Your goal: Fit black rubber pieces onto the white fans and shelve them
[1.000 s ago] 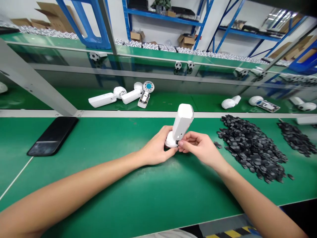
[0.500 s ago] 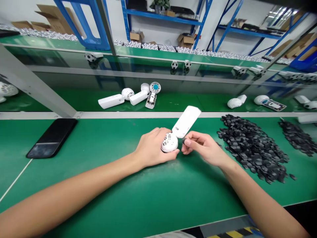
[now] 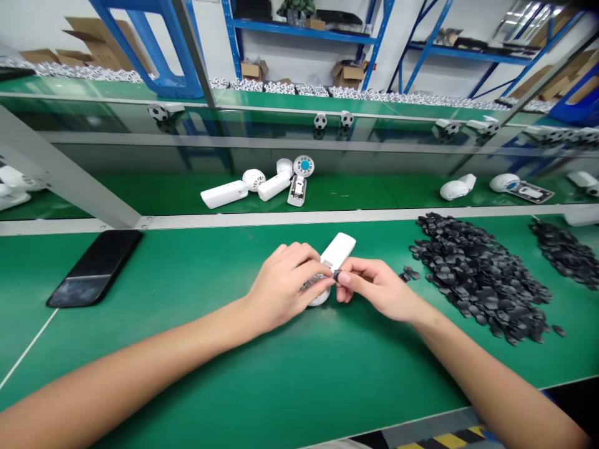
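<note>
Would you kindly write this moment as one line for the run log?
left hand: holding white plastic oblong-bodied device | right hand: pinching small black flat piece against it | nearby: heap of black flat pieces

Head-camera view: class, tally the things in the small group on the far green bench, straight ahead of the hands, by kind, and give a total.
White handled units with round vented heads: 2
Round disc with a blue centre: 1
Open white casing showing its electronics: 1
Total: 4
</note>
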The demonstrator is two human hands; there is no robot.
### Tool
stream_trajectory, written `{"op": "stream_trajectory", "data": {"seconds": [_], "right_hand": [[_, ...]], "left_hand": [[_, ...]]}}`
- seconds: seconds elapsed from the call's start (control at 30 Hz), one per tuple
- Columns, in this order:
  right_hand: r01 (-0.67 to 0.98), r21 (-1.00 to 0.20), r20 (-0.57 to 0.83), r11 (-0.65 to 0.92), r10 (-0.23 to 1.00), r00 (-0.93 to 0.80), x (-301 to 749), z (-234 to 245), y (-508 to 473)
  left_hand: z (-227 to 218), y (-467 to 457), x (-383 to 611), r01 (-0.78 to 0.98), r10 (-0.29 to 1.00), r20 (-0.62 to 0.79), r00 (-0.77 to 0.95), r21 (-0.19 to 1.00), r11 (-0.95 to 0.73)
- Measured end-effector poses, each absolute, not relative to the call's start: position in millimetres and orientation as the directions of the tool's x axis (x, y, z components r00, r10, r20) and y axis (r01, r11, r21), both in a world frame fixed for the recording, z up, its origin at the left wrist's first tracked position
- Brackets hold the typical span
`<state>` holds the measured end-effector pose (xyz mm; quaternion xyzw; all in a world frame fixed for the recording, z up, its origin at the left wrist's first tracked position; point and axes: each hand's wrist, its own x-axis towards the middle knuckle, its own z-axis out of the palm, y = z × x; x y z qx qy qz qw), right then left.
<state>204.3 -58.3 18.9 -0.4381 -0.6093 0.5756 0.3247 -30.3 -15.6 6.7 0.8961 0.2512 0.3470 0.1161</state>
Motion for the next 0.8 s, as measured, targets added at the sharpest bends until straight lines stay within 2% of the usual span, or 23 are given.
{"op": "stream_trajectory", "data": {"seconds": [0.3, 0.8], "right_hand": [[0.172, -0.984, -0.117, -0.045, 0.895, -0.430, 205.6, 19.6, -59.3], [0.206, -0.978, -0.135, -0.042, 0.875, -0.465, 208.3, 18.0, -57.8]], "left_hand": [[10.7, -17.7, -29.3, 0.329, 0.539, 0.559, 0.630, 0.437, -0.837], [12.3, -15.3, -30.9, 0.289, 0.476, 0.517, 0.711, 0.402, -0.869]]}}
